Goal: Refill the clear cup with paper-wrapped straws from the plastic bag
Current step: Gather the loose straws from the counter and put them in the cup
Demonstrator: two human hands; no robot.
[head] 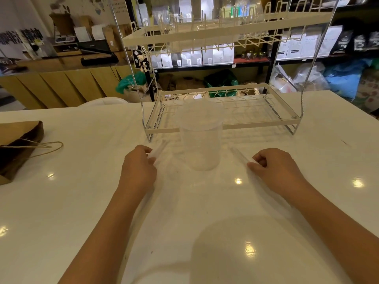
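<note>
Left hand (137, 167) pinching one straw (156, 151), right hand (272, 168) pinching another (240, 154), both low on the tabletop (82, 201); clear cup (200, 140) upright between, seemingly empty; best tipped upright, then lowered over the rim; plastic bag unseen.

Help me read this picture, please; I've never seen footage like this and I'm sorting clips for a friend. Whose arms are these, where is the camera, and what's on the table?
There is no machine here: a person wears a camera on the head, looking down at their own arms. The left hand and the right hand each pinch what looks like a pale wrapped straw on the white table. Between them stands an empty clear cup. Behind it is a wire rack; at far left lies a brown paper bag. I can't make out the plastic bag.
</note>
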